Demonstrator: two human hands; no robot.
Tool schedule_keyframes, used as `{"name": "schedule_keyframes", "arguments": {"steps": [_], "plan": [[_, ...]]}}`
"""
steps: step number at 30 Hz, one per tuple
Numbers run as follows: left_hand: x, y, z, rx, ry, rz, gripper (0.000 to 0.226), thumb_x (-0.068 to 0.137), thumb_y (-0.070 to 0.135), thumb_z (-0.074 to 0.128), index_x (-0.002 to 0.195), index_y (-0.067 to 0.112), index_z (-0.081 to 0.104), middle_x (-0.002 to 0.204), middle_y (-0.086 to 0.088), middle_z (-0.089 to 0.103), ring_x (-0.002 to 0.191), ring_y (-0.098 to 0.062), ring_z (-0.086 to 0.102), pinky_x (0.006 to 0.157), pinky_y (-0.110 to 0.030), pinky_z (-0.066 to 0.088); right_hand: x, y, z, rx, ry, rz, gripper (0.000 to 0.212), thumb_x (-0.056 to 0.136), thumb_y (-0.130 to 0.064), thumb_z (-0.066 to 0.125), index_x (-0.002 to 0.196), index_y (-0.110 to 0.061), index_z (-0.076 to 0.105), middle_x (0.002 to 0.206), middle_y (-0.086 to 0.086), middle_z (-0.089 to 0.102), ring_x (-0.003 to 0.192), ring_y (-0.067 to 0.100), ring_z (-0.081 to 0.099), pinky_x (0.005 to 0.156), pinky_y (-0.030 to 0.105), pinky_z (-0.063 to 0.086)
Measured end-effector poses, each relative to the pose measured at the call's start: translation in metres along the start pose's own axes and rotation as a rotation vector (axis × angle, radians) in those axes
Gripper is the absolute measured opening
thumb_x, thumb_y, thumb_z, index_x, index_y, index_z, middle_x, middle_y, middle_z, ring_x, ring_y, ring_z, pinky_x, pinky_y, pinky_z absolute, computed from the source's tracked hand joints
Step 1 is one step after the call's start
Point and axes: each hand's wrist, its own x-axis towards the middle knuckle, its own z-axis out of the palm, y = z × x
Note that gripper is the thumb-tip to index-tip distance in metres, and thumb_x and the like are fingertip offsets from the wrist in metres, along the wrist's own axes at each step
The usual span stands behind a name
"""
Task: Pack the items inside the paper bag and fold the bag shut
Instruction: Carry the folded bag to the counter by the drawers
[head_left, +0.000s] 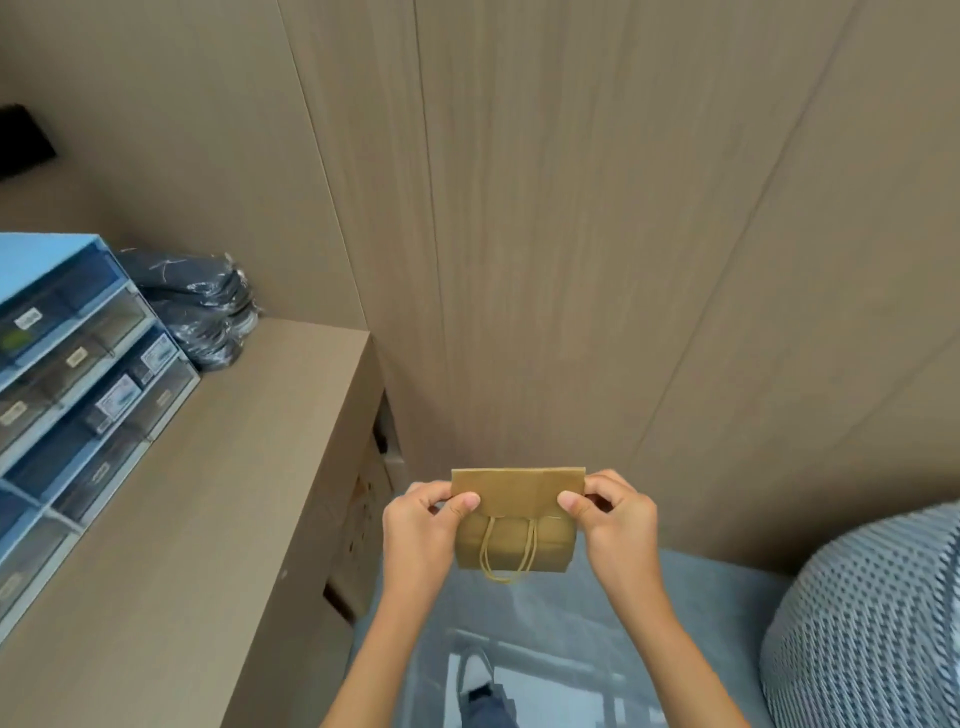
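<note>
From my remote seat, I saw the small brown paper bag (517, 525) held up in the air in front of the wood-grain wall panels (571, 234), low in the middle of the view. The left hand (421, 530) pinched the bag's left upper edge, thumb on the near face and fingers behind. The right hand (613, 525) did the same on the right upper edge, thumb pressed on the near side. Both hands were clamped on the bag, one at each side, apart from each other with the bag between them.

The bag's top part stood as a flat flap above the thumbs, and below it the body bulged outward. Its twisted paper cord handles (506, 551) hung down over the near face. I could not see what was inside.

To the left ran a long tan wooden counter (208, 493). On it sat a light blue drawer cabinet with clear, labelled drawers (78, 374), and just beside that, against the wall, a pile of dark items wrapped in clear plastic (202, 306). At the lower right was a rounded grey patterned cushion (867, 623).
</note>
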Motion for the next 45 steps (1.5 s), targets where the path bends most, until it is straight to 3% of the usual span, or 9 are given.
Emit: {"name": "schedule_keyframes", "arguments": {"steps": [2, 5, 11, 18, 21, 28, 31, 39, 45], "plan": [[0.042, -0.004, -0.003, -0.022, 0.026, -0.029, 0.010, 0.081, 0.012, 0.075, 0.076, 0.020, 0.079, 0.088, -0.005, 0.075, 0.083, -0.023, 0.070, 0.082, -0.045, 0.057, 0.043, -0.001, 0.026, 0.001, -0.036, -0.001, 0.022, 0.075, 0.003, 0.070, 0.058, -0.001, 0.057, 0.067, 0.007, 0.054, 0.063, 0.015, 0.046, 0.062, 0.030, 0.037], [0.095, -0.005, -0.014, -0.045, 0.112, -0.062, 0.013, 0.080, 0.012, 0.075, 0.074, 0.023, 0.079, 0.086, -0.004, 0.075, 0.081, -0.023, 0.070, 0.081, -0.046, 0.056, 0.098, -0.011, 0.067, 0.018, -0.107, -0.017, 0.032, 0.074, 0.006, 0.070, 0.052, -0.010, 0.053, 0.061, -0.009, 0.048, 0.058, 0.008, 0.042, 0.058, 0.022, 0.034], [0.179, -0.016, -0.077, -0.104, 0.390, -0.134, 0.012, 0.082, 0.010, 0.073, 0.070, 0.014, 0.077, 0.076, -0.017, 0.074, 0.070, -0.029, 0.064, 0.076, -0.054, 0.054, 0.191, -0.044, 0.189, 0.006, -0.429, -0.120, 0.033, 0.073, 0.005, 0.071, 0.052, -0.016, 0.056, 0.063, -0.005, 0.050, 0.055, 0.003, 0.042, 0.054, 0.016, 0.033], [0.213, -0.053, -0.158, -0.128, 0.811, -0.253, 0.014, 0.082, 0.009, 0.074, 0.068, 0.009, 0.075, 0.075, -0.016, 0.075, 0.078, -0.040, 0.066, 0.076, -0.053, 0.051, 0.235, -0.055, 0.353, -0.016, -0.879, -0.231, 0.016, 0.073, 0.002, 0.072, 0.063, 0.005, 0.059, 0.070, 0.017, 0.054, 0.063, 0.017, 0.047, 0.062, 0.030, 0.038], [0.226, -0.062, -0.176, -0.158, 0.973, -0.305, 0.021, 0.082, 0.006, 0.074, 0.064, 0.016, 0.076, 0.070, -0.010, 0.076, 0.068, -0.027, 0.066, 0.071, -0.043, 0.053, 0.246, -0.053, 0.412, -0.002, -1.042, -0.279, 0.020, 0.074, 0.002, 0.072, 0.062, 0.003, 0.056, 0.067, 0.007, 0.050, 0.061, 0.015, 0.045, 0.060, 0.024, 0.037], [0.248, -0.077, -0.196, -0.190, 1.258, -0.422, 0.026, 0.084, 0.002, 0.071, 0.066, 0.021, 0.075, 0.060, 0.011, 0.076, 0.056, 0.001, 0.066, 0.056, -0.014, 0.053, 0.255, -0.045, 0.510, 0.002, -1.352, -0.338, 0.026, 0.075, -0.003, 0.074, 0.062, 0.004, 0.053, 0.066, 0.011, 0.047, 0.061, 0.016, 0.044, 0.059, 0.026, 0.037], [0.250, -0.085, -0.207, -0.168, 1.331, -0.494, 0.022, 0.085, 0.003, 0.070, 0.071, 0.019, 0.076, 0.067, 0.007, 0.077, 0.063, -0.005, 0.069, 0.064, -0.022, 0.053, 0.247, -0.045, 0.541, 0.002, -1.448, -0.366, 0.025, 0.074, -0.002, 0.075, 0.063, 0.008, 0.055, 0.066, 0.018, 0.048, 0.060, 0.017, 0.043, 0.060, 0.031, 0.037], [0.257, -0.114, -0.233, -0.189, 1.374, -0.600, 0.020, 0.084, 0.003, 0.070, 0.072, 0.018, 0.077, 0.078, -0.009, 0.080, 0.068, -0.015, 0.069, 0.074, -0.035, 0.056, 0.231, -0.037, 0.590, -0.063, -1.534, -0.357, 0.031, 0.073, -0.002, 0.075, 0.057, 0.000, 0.049, 0.064, 0.001, 0.042, 0.057, 0.013, 0.038, 0.057, 0.025, 0.033], [0.253, -0.131, -0.235, -0.225, 1.375, -0.582, 0.029, 0.084, -0.003, 0.068, 0.068, 0.020, 0.075, 0.060, 0.014, 0.075, 0.057, 0.002, 0.065, 0.057, -0.008, 0.050, 0.226, -0.028, 0.596, -0.103, -1.558, -0.350, 0.037, 0.075, -0.004, 0.074, 0.055, -0.018, 0.046, 0.065, -0.002, 0.045, 0.057, 0.011, 0.041, 0.056, 0.019, 0.034]]}}
